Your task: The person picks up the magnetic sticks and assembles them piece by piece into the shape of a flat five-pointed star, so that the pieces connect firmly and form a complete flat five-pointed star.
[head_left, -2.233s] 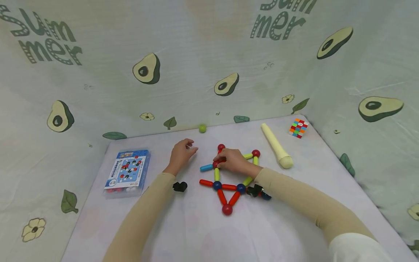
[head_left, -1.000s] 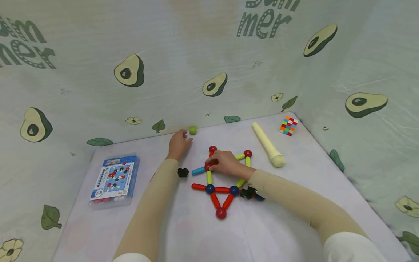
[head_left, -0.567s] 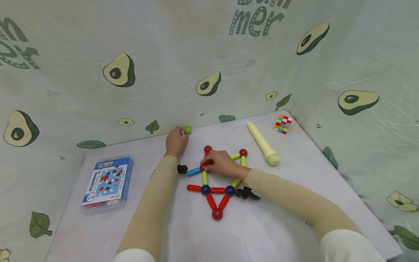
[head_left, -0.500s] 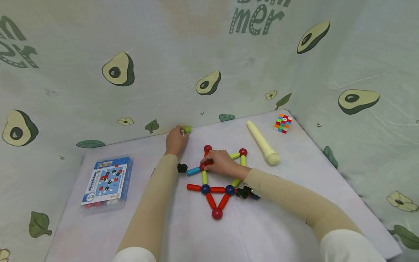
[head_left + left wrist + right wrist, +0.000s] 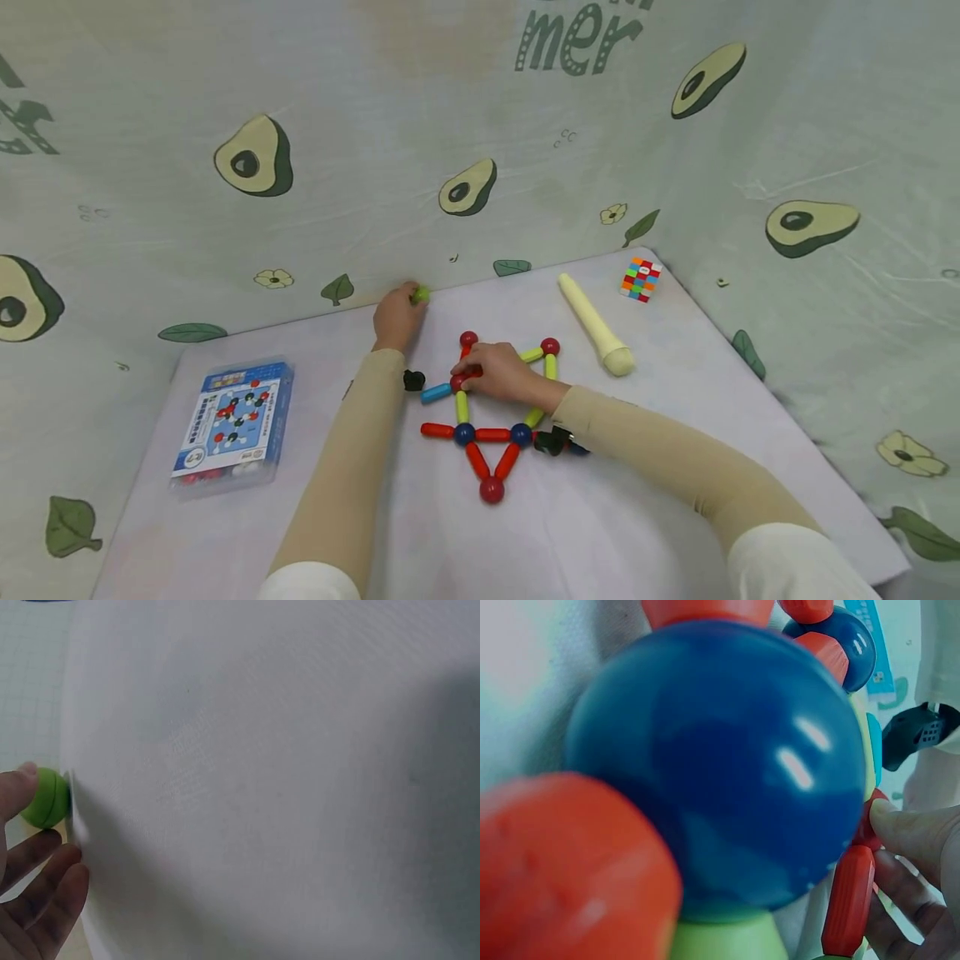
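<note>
At the table's back edge, my left hand has its thumb and fingers around a small green ball. The thumb lies on the ball, one finger is just below it and the others spread out. My right hand pinches a red ball of a ball-and-stick figure lying on the table. From that ball run a blue stick and a yellow-green stick. Two blue balls, one of them a dark blue ball, join red sticks that meet at a red ball in front.
On the left lies a plastic box with a molecule picture. A pale yellow microphone-shaped stick and a colourful puzzle cube are at the back right. A printed cloth wall rises behind the table.
My left hand has reached forward to the green ball and closed around it. The right hand stays on the red ball. The head view has shifted, so everything appears farther left.
</note>
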`<state>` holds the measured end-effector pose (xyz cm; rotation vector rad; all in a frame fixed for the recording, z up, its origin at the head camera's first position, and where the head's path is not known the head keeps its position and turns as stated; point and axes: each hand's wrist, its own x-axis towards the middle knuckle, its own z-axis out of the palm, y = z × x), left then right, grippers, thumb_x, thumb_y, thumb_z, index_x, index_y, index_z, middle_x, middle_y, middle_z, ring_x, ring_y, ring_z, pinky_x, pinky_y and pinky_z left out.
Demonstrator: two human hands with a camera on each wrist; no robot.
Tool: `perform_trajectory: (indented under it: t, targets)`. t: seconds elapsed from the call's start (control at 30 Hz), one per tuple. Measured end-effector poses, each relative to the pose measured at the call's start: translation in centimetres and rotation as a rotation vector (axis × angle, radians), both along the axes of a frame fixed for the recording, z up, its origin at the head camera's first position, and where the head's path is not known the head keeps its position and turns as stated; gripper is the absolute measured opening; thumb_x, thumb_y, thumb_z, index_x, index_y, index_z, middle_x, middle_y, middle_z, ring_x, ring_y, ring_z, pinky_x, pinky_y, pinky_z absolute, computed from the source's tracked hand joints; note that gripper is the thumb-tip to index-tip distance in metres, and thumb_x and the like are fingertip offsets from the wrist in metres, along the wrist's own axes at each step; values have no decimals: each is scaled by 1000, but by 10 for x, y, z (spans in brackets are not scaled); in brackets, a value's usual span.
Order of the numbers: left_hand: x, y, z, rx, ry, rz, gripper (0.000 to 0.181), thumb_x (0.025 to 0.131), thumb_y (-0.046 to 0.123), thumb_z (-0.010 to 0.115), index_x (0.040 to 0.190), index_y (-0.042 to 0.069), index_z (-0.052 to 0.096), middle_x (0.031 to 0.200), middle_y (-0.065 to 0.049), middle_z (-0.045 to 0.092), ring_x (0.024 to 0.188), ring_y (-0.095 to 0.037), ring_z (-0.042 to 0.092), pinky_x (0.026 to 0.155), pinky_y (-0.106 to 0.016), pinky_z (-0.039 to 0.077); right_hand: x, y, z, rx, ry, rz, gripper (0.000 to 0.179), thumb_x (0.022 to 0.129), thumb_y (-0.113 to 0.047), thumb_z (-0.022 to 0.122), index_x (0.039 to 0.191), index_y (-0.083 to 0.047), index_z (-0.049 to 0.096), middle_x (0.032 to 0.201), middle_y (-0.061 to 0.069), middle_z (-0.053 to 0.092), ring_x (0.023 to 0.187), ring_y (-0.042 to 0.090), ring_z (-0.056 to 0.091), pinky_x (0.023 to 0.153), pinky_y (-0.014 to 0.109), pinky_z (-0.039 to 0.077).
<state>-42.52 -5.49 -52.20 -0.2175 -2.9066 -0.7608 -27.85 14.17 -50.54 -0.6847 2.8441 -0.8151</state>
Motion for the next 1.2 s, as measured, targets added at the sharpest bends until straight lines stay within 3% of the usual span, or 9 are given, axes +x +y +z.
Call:
perform_trajectory:
  t: [0.4, 0.7, 1.2]
  targets:
    - [1, -1, 1, 37, -5, 25, 30, 98, 20, 70, 126, 11, 68, 122, -13, 69, 108, -30, 64, 91, -47, 51, 1, -3, 2, -13, -4, -1, 28, 91, -22, 79, 119, -19, 77, 97, -5, 65, 88, 12, 56, 78, 28, 44]
    - [6, -7, 1, 94, -47, 20, 31, 97, 21, 71, 126, 11, 70, 117, -13, 71, 106, -29, 65, 92, -47, 50, 0, -2, -1, 5, -6, -17, 28, 91, -25, 79, 119, -21, 77, 98, -7, 65, 91, 11, 55, 86, 33, 42]
    - [45, -26, 6, 71, -138, -27, 33, 96, 23, 72, 128, 12, 69, 113, -14, 70, 101, -29, 63, 93, -46, 49, 2, -1, -2, -24, -22, -19, 28, 91, -23, 78, 119, -20, 77, 100, -7, 64, 91, 12, 56, 86, 33, 42]
